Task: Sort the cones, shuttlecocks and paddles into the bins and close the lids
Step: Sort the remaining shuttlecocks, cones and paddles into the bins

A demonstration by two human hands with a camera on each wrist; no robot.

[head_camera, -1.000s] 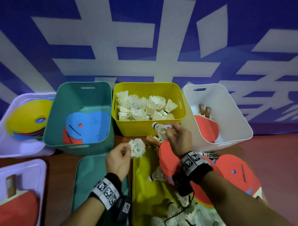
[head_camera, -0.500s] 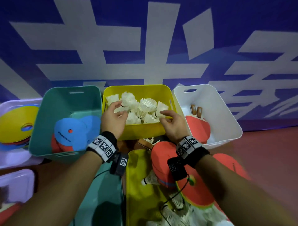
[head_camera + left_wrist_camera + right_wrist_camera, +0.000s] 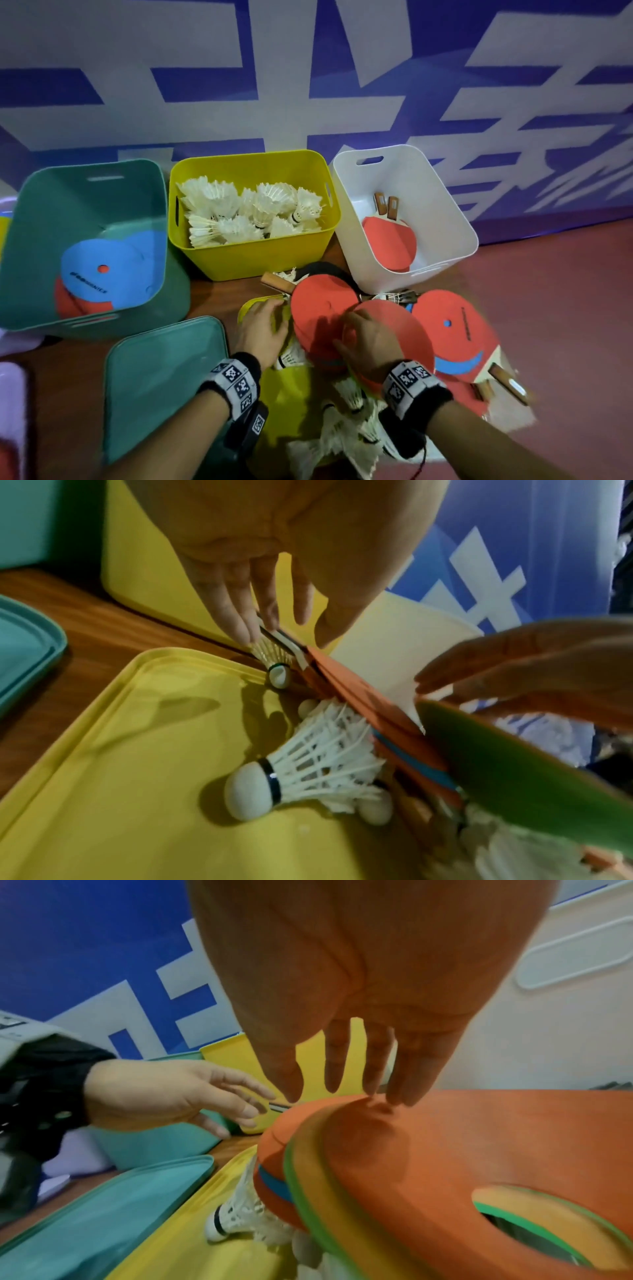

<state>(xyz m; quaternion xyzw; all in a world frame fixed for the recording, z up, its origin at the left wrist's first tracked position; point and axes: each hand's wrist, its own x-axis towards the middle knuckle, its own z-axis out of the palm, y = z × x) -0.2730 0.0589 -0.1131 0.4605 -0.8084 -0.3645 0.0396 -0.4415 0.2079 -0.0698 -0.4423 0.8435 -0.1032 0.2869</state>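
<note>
My left hand [image 3: 263, 329] reaches over the yellow lid [image 3: 287, 404]. In the left wrist view its straight fingers [image 3: 240, 626] touch the feathers of a small shuttlecock [image 3: 276, 664] wedged beside a red paddle [image 3: 322, 308]. A bigger shuttlecock [image 3: 308, 772] lies on the lid. My right hand [image 3: 363, 335] has straight fingertips [image 3: 394, 1096] resting on the rim of the top orange cone [image 3: 479, 1137] of a stack. Behind stand the green bin [image 3: 68, 212] with blue and red cones, the yellow bin [image 3: 260, 260] with several shuttlecocks, and the white bin [image 3: 428, 205] with paddles.
A green lid [image 3: 161, 383] lies flat left of the yellow lid. More shuttlecocks [image 3: 342, 438] are heaped near my right wrist. A red cone [image 3: 452, 329] and wooden paddle handles [image 3: 507, 383] lie at the right. A blue and white wall stands close behind the bins.
Both hands held shuttlecocks, reached into the yellow bin, and have now come back down empty to the pile on the yellow lid.
</note>
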